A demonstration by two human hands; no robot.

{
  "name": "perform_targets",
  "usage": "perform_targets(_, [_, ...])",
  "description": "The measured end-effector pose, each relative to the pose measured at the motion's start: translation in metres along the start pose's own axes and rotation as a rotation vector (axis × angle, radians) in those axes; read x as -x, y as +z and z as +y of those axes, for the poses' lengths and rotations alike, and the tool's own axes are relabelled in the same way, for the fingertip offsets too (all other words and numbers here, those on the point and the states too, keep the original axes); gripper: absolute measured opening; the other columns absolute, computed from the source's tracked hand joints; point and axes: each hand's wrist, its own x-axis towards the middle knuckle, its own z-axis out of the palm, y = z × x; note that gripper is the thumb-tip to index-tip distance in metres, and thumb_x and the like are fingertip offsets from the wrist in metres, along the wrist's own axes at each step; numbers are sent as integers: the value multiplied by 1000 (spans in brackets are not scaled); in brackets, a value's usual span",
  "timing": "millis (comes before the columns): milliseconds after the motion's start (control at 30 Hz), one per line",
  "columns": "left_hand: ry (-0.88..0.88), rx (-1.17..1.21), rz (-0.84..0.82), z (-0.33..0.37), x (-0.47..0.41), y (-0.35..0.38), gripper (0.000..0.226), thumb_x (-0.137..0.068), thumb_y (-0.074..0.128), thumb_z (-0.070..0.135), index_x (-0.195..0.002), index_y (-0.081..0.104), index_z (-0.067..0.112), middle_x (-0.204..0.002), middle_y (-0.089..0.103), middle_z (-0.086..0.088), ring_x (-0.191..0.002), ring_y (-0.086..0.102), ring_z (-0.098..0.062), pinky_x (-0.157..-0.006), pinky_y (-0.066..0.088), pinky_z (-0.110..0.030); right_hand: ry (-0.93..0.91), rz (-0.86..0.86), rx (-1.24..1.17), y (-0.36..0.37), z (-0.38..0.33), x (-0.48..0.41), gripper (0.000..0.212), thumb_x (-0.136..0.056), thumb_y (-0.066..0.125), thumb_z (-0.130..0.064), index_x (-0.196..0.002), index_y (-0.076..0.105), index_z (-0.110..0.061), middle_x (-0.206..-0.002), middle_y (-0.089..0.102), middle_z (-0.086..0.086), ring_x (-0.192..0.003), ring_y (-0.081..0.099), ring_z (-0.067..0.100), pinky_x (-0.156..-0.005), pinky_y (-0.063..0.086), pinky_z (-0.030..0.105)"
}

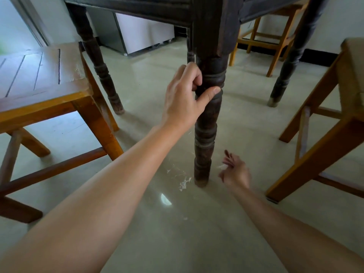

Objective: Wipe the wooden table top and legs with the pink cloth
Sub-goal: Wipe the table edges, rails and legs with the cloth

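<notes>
I look from low down at a dark wooden table whose turned near leg [205,123] stands in the middle of the view. My left hand [185,97] grips this leg just below the table's frame [149,10], thumb across the front and fingers curled round the left side. My right hand [235,170] hovers low beside the foot of the leg, to its right, fingers loosely spread and holding nothing. No pink cloth shows in view. Two more dark legs stand behind, one at the left [102,71] and one at the right [289,64].
A light wooden stool [49,89] stands close on the left and another [325,138] close on the right. A third stool [273,38] is behind the table. White scuff marks [184,183] lie on the shiny pale floor by the leg's foot. A white cabinet [143,32] stands at the back.
</notes>
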Motion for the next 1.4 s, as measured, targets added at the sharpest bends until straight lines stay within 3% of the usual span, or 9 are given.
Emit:
perform_targets(67, [2,-14,-3,2,1,0,36,-80,70,33,-82,50,4,-80,49,-4,-71,45,-14,-66,48,-36,61,-35,-335,21,-23,19,32,-96,51,-9,-124,56,-23,-108,64,-7,-61,61,20,-58,52,33])
perform_targets(233, [-25,-43,5,1,4,2,41,-81,70,35,-92,50,2,-93,55,-11,-82,55,-18,-70,52,-36,-250,-273,243,39,28,77,40,-92,54,-8,-128,60,-25,-102,72,-4,-88,67,14,-81,57,34])
perform_targets(300, [-63,-37,38,-1,6,4,46,-81,71,37,-100,49,1,-99,57,-12,-88,58,-16,-73,54,-35,-218,-436,256,26,45,74,49,-89,49,3,-125,63,-25,-100,72,-10,-86,65,5,-80,58,35])
perform_targets(500, [-134,-1,48,11,16,9,54,-90,65,34,-127,44,-1,-116,58,-1,-106,60,-10,-88,53,-28,-124,-307,484,-32,42,63,41,-88,49,-5,-116,69,-28,-102,71,-10,-101,63,12,-85,48,23])
perform_targets(633, [-229,-111,-55,25,23,-6,40,-96,57,29,-124,52,2,-110,65,-9,-96,64,-13,-78,54,-25,-39,-416,689,-78,10,89,38,-89,48,-14,-117,68,-31,-114,68,1,-107,61,25,-84,50,30])
perform_targets(767, [-426,-285,-416,45,36,-53,27,-94,57,25,-116,59,7,-96,66,-8,-81,66,-23,-68,55,-36,-30,-489,671,-121,-56,122,35,-89,50,-9,-111,73,-24,-108,72,2,-102,63,25,-70,42,25])
perform_targets(933, [-841,-375,-685,84,16,-150,29,-95,54,26,-120,57,12,-106,64,-8,-94,62,-25,-79,50,-35,9,-587,699,-157,-165,167,37,-86,49,0,-104,72,-23,-91,68,-14,-96,61,12,-67,39,19])
perform_targets(1200, [-1095,-463,-655,168,-97,-325,33,-94,53,28,-125,52,17,-121,61,-3,-112,57,-22,-89,47,-33,-151,-677,745,-176,-398,252,34,-93,50,-16,-114,65,-40,-96,58,-10,-97,59,17,-72,46,27])
perform_targets(1400, [-1089,-497,-542,189,-190,-446,7,-92,59,23,-95,53,25,-92,60,6,-90,64,-16,-76,53,-28,-314,-640,725,-153,-568,294,21,-97,50,-39,-115,61,-43,-98,43,-5,-75,51,9,-67,42,24])
